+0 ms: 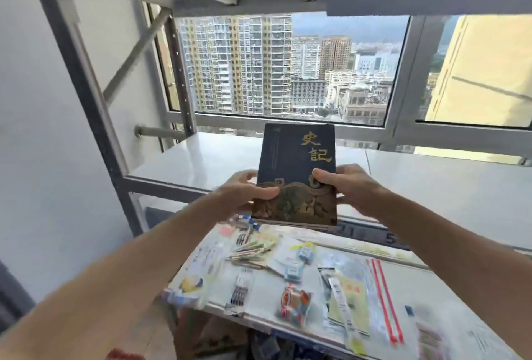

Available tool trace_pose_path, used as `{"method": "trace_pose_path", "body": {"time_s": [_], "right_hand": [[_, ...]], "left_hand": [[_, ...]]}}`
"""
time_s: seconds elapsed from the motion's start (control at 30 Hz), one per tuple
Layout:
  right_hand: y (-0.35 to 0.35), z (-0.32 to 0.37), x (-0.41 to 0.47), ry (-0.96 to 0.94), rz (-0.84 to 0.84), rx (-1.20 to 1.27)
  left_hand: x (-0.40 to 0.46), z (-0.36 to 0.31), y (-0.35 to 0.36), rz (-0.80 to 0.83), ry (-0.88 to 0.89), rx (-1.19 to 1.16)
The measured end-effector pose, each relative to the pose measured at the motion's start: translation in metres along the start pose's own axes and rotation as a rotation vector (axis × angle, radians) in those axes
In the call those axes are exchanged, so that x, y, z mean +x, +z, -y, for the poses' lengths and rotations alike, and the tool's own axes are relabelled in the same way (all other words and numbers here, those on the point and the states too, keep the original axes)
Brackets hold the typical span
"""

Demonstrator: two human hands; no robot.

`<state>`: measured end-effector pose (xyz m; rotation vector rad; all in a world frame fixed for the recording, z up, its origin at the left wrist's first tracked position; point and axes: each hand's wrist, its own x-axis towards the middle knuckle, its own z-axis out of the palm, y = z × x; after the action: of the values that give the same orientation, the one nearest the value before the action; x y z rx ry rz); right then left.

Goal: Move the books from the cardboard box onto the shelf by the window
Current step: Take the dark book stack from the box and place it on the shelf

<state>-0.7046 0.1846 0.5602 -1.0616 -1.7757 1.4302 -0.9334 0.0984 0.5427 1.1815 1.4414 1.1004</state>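
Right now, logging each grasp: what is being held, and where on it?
A dark blue book with gold characters, gripped near its lower end: left hand on its left edge, right hand on its right edge.

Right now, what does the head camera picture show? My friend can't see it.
Two hands, left hand and right hand, hold a dark blue book with gold characters above a white shelf by a window. Below, small packets lie on a lower surface.

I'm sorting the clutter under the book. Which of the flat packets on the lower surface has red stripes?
The clear plastic zip bag at the right of the white lower surface: two red stripes run along it; the other packets lack them.
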Motion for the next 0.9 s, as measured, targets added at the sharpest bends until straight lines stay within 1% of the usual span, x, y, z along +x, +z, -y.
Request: {"method": "trace_pose_path", "body": {"time_s": [0.1,0.17,0.23,0.37,0.47,0.6,0.73,0.9], "right_hand": [[0.034,0.011,0.062,-0.088,0.025,-0.001],[0.056,0.018,0.1,-0.157,0.073,-0.04],[0.08,0.023,0.135,-0.242,0.128,-0.101],[0.13,0.026,0.192,-0.363,0.148,-0.209],[0.166,0.022,0.227,-0.424,0.111,-0.257],[0.207,0.019,0.265,-0.486,0.031,-0.307],[0.239,0.019,0.304,-0.51,-0.046,-0.309],[0.267,0.018,0.334,-0.55,-0.139,-0.3]], "left_hand": [[0.024,0.0,-0.053,-0.012,0.08,0.048],[0.036,0.003,-0.085,-0.044,0.114,0.091],[0.047,0.007,-0.115,-0.101,0.145,0.134],[0.07,0.021,-0.168,-0.23,0.2,0.191],[0.093,0.034,-0.209,-0.288,0.232,0.251],[0.128,0.052,-0.261,-0.316,0.265,0.286],[0.162,0.062,-0.311,-0.282,0.296,0.265],[0.199,0.073,-0.356,-0.226,0.314,0.276]]}}
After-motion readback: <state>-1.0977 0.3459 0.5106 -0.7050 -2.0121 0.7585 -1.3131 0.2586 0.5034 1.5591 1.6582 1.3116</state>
